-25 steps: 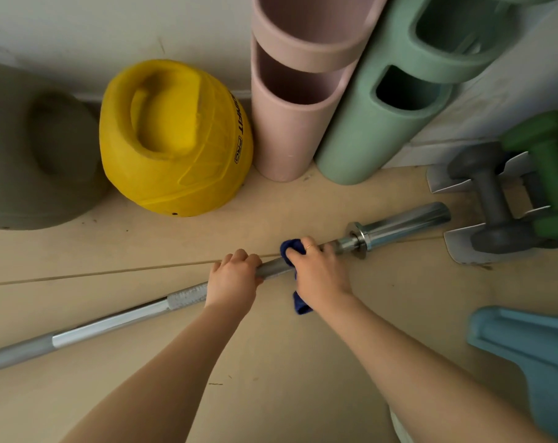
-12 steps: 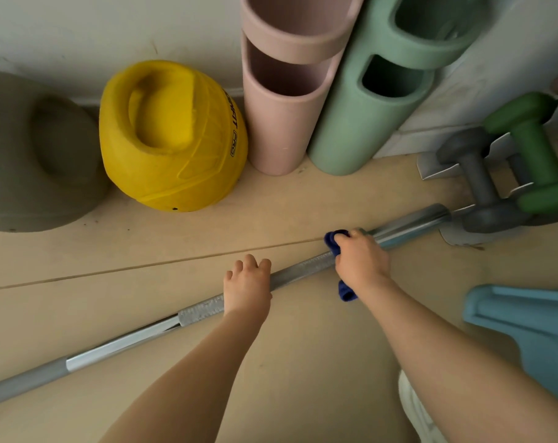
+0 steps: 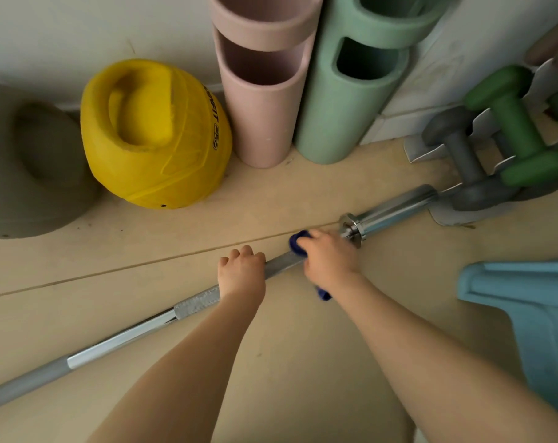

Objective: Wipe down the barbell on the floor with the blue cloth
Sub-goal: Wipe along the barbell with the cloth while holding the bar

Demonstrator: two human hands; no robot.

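A long chrome barbell (image 3: pixel 124 342) lies diagonally on the tan floor, running from the lower left up to its thick sleeve at the right. My left hand (image 3: pixel 241 273) grips the shaft just past the knurled section. My right hand (image 3: pixel 330 257) is wrapped around the shaft just left of the collar, holding the blue cloth (image 3: pixel 298 240) folded over the bar. One end of the cloth sticks out below my wrist. The bar under both hands is hidden.
A yellow medicine ball (image 3: pixel 153 132) and a grey one (image 3: pixel 31 167) sit against the wall. Pink (image 3: pixel 264 107) and green (image 3: pixel 344 100) foam rollers stand behind the bar. A dumbbell rack (image 3: pixel 494 161) touches the sleeve end. A light blue plastic object (image 3: pixel 526 311) sits at right.
My right hand with the cloth slid along the shaft out over the collar, then back left of it. My left hand stayed gripping the bar. The camera shifted slightly.
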